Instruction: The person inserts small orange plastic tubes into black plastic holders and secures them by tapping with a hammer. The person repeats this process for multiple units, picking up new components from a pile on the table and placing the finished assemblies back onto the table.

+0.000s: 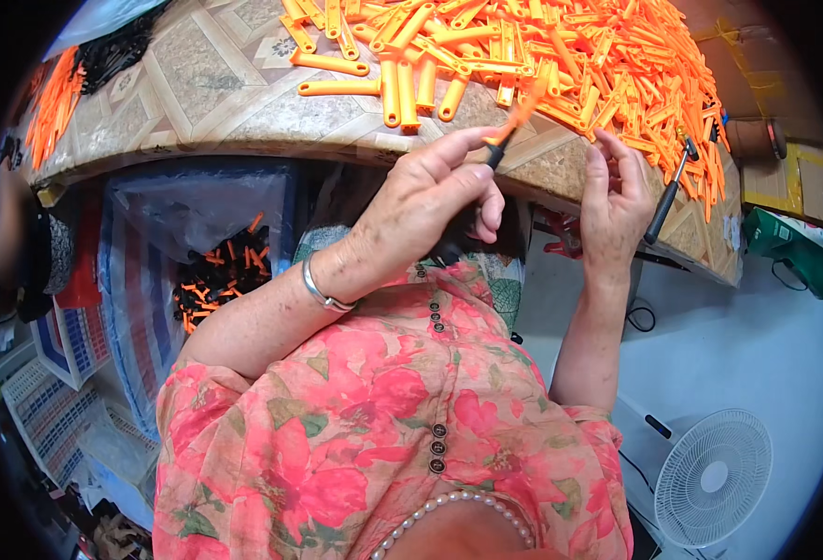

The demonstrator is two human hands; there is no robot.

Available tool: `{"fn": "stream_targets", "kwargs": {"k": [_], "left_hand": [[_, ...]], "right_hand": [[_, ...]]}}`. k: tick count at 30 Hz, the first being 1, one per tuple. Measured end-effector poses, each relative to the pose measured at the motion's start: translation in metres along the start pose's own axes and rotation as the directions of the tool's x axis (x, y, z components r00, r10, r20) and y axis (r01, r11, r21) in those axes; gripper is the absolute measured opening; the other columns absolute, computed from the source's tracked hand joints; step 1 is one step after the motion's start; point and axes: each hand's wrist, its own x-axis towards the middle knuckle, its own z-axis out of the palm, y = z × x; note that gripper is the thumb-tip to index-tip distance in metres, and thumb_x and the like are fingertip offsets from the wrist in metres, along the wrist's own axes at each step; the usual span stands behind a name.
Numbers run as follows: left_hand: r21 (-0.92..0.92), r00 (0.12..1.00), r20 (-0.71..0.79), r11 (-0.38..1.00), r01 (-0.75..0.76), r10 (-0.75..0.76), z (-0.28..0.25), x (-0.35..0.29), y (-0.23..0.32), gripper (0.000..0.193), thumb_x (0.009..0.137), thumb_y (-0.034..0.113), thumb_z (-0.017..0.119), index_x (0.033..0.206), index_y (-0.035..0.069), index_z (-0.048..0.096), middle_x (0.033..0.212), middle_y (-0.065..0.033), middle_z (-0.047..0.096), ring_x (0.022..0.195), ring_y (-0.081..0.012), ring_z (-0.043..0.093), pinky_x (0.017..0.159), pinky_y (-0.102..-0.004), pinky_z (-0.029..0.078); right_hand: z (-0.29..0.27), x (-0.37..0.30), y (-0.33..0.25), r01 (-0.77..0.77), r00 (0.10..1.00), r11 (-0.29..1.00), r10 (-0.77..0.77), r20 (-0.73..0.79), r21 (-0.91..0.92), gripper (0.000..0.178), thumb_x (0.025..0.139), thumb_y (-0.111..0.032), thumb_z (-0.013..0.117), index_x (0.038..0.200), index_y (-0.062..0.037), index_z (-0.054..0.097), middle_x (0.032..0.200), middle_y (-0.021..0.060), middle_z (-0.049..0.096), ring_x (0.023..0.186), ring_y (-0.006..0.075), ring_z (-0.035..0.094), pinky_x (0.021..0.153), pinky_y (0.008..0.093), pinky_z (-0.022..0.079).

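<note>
My left hand (435, 191) is closed on a slim orange and black plastic piece (496, 155). The black part sits at the thumb and fingers, and the orange end points up and away, smeared by motion. To its right, my right hand (615, 201) is raised at the table edge with its fingers loosely bent and apart, and I see nothing in it. Just beyond both hands spreads a large heap of orange plastic handles (561, 56). Beside the right hand, a small hammer-like tool with a black grip (661, 213) lies on the table.
The patterned table (187, 79) curves across the top, with black pieces (122, 56) and long orange pieces (54, 107) at its far left. Below stands a plastic-lined bin (140, 280) of orange and black pieces. A white fan (714, 476), green bag (789, 250) and cardboard box (808, 182) are at right.
</note>
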Motion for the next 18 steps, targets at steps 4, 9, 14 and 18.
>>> {"fn": "stream_targets", "kwargs": {"k": [4,9,14,18], "left_hand": [[-0.239,0.996,0.018,0.967,0.084,-0.082,-0.003,-0.002,0.004,0.05,0.1,0.017,0.047,0.145,-0.001,0.036,0.083,-0.0079,0.064,0.073,-0.0137,0.064,0.07,-0.0266,0.054],[-0.273,0.994,-0.048,0.958,0.084,-0.1,-0.004,-0.004,0.008,0.051,0.1,0.014,0.047,0.147,0.001,0.034,0.084,-0.0086,0.065,0.071,-0.0153,0.065,0.067,-0.0278,0.055],[-0.266,0.994,-0.057,0.961,0.07,-0.088,-0.009,-0.007,0.006,0.054,0.099,0.015,0.052,0.148,0.003,0.033,0.084,-0.0096,0.064,0.07,-0.0167,0.065,0.067,-0.0287,0.055],[-0.281,0.992,-0.09,0.958,0.063,-0.092,-0.011,-0.007,0.007,0.053,0.099,0.015,0.052,0.146,0.001,0.033,0.084,-0.0108,0.063,0.071,-0.0177,0.065,0.066,-0.0291,0.054]], "right_hand": [[0.005,0.021,0.011,0.208,0.977,0.905,-0.211,0.031,-0.37,0.029,0.087,-0.016,0.069,0.114,-0.0063,0.067,0.104,0.012,0.063,0.097,0.0262,0.062,0.083,0.0386,0.051],[0.016,0.032,0.02,0.301,0.95,0.835,-0.304,0.07,-0.461,0.025,0.084,-0.016,0.071,0.108,-0.0082,0.07,0.106,0.0119,0.061,0.099,0.0289,0.061,0.084,0.0397,0.05],[0.016,0.034,0.025,0.317,0.946,0.865,-0.321,0.057,-0.39,0.02,0.083,-0.014,0.072,0.103,-0.0072,0.07,0.102,0.0118,0.063,0.096,0.0286,0.062,0.082,0.0394,0.05],[0.011,0.033,0.024,0.273,0.961,0.927,-0.275,0.031,-0.258,0.018,0.085,-0.009,0.07,0.102,-0.0042,0.068,0.097,0.0108,0.064,0.085,0.0251,0.063,0.077,0.0359,0.05]]}}
